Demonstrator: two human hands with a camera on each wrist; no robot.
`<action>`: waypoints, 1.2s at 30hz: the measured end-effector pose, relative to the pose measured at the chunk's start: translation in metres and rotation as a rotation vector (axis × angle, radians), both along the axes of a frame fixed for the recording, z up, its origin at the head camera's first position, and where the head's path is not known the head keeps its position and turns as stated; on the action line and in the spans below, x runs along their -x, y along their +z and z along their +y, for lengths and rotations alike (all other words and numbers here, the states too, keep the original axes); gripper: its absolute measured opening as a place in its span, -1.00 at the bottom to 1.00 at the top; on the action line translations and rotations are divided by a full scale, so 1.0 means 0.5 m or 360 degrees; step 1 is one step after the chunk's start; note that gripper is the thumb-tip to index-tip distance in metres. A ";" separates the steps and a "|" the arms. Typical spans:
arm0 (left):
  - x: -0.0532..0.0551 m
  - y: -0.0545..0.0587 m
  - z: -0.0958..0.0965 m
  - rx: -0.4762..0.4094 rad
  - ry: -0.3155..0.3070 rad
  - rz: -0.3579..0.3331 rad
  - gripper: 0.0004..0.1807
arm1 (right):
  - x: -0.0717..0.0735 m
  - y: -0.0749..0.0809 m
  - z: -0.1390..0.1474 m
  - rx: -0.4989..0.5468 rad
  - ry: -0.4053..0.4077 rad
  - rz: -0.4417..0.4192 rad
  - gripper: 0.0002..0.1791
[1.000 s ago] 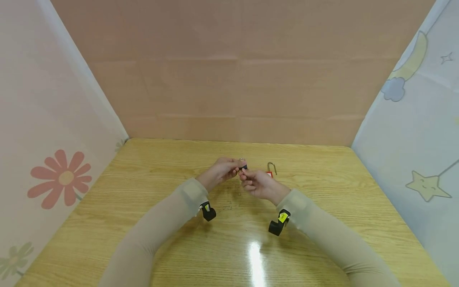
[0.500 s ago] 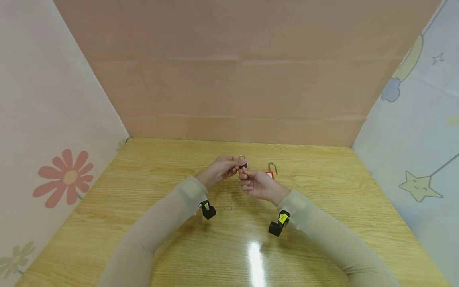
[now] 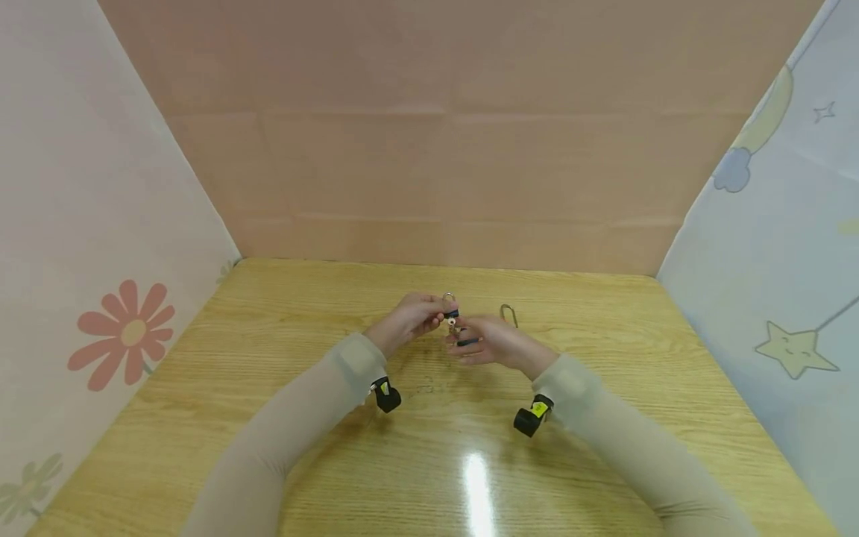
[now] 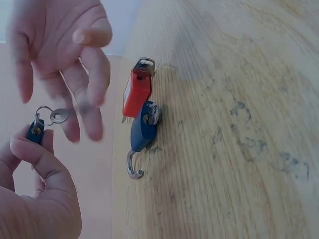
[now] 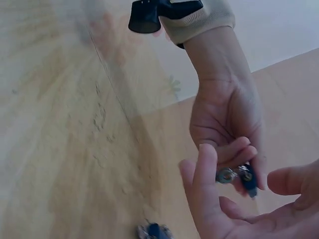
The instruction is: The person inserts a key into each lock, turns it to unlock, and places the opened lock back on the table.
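Observation:
In the head view my left hand (image 3: pixel 414 317) pinches a small dark blue padlock (image 3: pixel 452 314) between thumb and fingers, its metal shackle pointing away. From the padlock's keyhole hangs a ring with a key (image 4: pixel 60 116), clear in the left wrist view. My right hand (image 3: pixel 495 341) is just beside it, fingers loosely extended and apart. The right wrist view shows those fingers around the hanging key (image 5: pixel 227 175); whether they touch it I cannot tell. Behind the right hand, partly hidden, lie a red padlock (image 4: pixel 135 94) and a larger blue padlock (image 4: pixel 143 130).
The red padlock has a key in it, and the larger blue padlock's shackle (image 4: pixel 132 167) curves out over the wood. The wooden table (image 3: pixel 376 462) runs to an orange-brown back wall (image 3: pixel 443 149). Printed side panels stand left and right.
My right hand's fingers have come off the small padlock and spread, and that hand has shifted slightly right. The hanging key now shows. The left hand keeps its grip, nearly still.

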State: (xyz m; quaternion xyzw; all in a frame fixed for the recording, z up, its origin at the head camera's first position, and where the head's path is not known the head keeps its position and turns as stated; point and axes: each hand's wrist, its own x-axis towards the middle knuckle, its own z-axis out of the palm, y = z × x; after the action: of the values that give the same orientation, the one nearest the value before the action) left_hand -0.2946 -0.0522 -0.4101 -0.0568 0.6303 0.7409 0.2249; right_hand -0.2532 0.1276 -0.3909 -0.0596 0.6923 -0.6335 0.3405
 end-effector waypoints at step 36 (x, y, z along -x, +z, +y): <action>-0.013 -0.010 -0.001 0.0136 -0.0251 0.0022 -0.85 | 0.127 0.023 0.011 -0.0692 0.0286 0.0750 -0.68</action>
State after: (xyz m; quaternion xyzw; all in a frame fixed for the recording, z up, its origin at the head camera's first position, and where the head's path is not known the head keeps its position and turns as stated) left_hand -0.2880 -0.0528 -0.4152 -0.0115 0.6655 0.6937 0.2754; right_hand -0.3167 0.1329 -0.3792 -0.1914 0.8629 -0.4071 0.2303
